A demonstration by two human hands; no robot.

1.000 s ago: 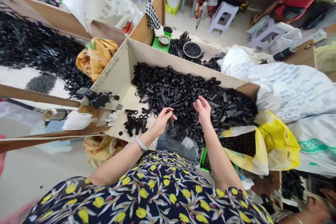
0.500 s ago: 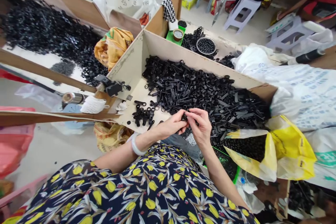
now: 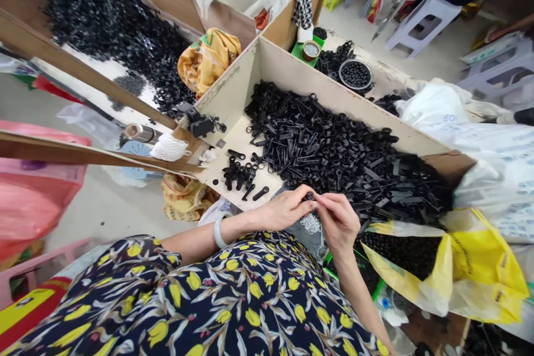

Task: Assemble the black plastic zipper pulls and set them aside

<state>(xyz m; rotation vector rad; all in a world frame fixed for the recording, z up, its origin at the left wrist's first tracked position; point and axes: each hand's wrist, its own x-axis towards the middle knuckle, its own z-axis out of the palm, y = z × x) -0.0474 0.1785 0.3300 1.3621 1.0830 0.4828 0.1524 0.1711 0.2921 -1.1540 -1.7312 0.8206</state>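
Across the middle of the frame, a pale wooden bin (image 3: 334,83), walled at back and left. Inside, from centre to right, a broad heap of loose black parts (image 3: 325,142), many with a ring at one end. At lower right, beside the heap, a yellow bag (image 3: 488,261), mouth open. At lower centre, the left hand (image 3: 281,208) and right hand (image 3: 340,219), fingertips meeting, pinched on something small. Left of centre, on the bin floor, a cluster of black pieces (image 3: 240,172). Just under the hands, a little pile of silvery bits (image 3: 311,223). Smallest, between the fingertips of both hands, a small black part (image 3: 309,196), mostly covered; cannot tell its full shape. Looks light, stiff and smooth, probably plastic; likely a bit slippery, hardly fragile. Best held by the edges, thumb against forefinger, with a light squeeze.
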